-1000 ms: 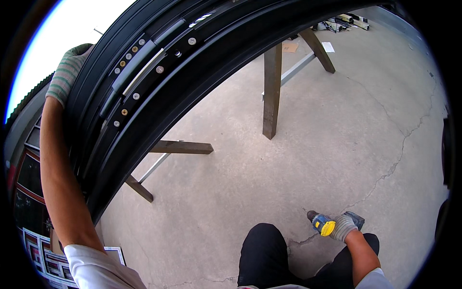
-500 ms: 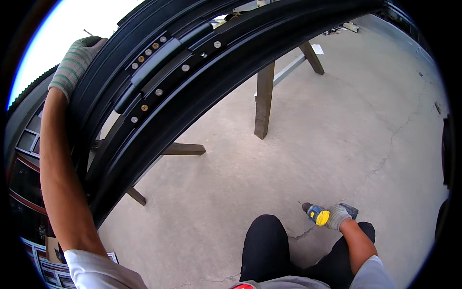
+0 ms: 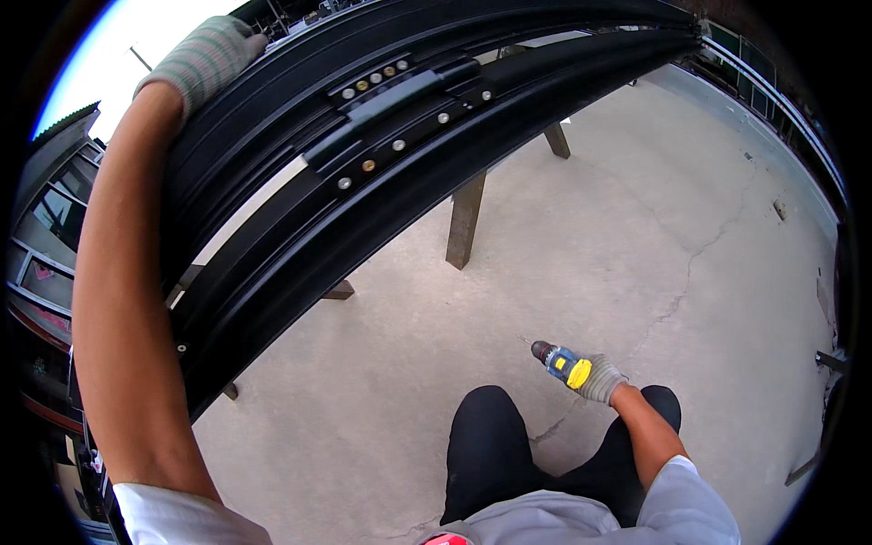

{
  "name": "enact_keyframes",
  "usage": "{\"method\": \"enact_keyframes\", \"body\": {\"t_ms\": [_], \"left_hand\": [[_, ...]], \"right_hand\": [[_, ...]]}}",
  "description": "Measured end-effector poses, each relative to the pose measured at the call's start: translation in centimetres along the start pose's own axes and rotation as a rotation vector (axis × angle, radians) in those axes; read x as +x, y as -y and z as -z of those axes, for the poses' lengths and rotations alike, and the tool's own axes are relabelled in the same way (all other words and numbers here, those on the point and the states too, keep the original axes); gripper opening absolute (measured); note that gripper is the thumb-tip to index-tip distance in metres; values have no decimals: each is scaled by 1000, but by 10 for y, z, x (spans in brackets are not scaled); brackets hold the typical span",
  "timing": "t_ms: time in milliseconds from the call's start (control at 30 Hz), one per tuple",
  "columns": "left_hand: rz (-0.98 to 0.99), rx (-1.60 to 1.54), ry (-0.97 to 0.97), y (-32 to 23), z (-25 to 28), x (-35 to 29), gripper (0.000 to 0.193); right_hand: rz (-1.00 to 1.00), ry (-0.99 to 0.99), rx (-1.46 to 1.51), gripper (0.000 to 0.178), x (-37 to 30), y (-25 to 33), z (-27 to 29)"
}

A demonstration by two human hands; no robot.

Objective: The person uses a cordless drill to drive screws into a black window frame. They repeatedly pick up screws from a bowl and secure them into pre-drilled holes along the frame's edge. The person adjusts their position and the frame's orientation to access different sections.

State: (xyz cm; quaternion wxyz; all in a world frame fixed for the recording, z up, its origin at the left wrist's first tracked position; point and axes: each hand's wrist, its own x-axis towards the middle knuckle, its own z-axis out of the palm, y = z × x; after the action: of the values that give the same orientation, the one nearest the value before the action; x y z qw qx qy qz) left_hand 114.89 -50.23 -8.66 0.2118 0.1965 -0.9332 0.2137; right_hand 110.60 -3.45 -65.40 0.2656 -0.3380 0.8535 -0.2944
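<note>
Concrete floor (image 3: 581,263), cracked. Black framework (image 3: 400,195) is slanted lengthwise from lower left to upper right. Its upper-left edge is met by the left hand (image 3: 213,56), finger closure unclear; lower right, well apart, the drill (image 3: 559,361) is gripped by the right hand (image 3: 602,380), pointed up-left.

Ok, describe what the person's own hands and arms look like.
The left hand wears a pale grey knit glove with green stripes; the right hand, a greyish striped glove. Short pale grey sleeves leave both forearms bare.
</note>
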Motion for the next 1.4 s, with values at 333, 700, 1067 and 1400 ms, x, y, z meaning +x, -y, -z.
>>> {"method": "enact_keyframes", "body": {"t_ms": [333,700,1067,1400], "left_hand": [[-42,-50,-13,-5,19,1,40],[65,-9,4,-9,1,-5,48],[227,-304,-57,27,-42,-8,39],[147,-434,-79,70,-49,-11,37]], "right_hand": [[57,4,-56,34,-14,93,54],[23,119,334,42,8,58,30],[263,121,111,36,24,-38,-24],[211,310,-326,30,1,40,37]]}}
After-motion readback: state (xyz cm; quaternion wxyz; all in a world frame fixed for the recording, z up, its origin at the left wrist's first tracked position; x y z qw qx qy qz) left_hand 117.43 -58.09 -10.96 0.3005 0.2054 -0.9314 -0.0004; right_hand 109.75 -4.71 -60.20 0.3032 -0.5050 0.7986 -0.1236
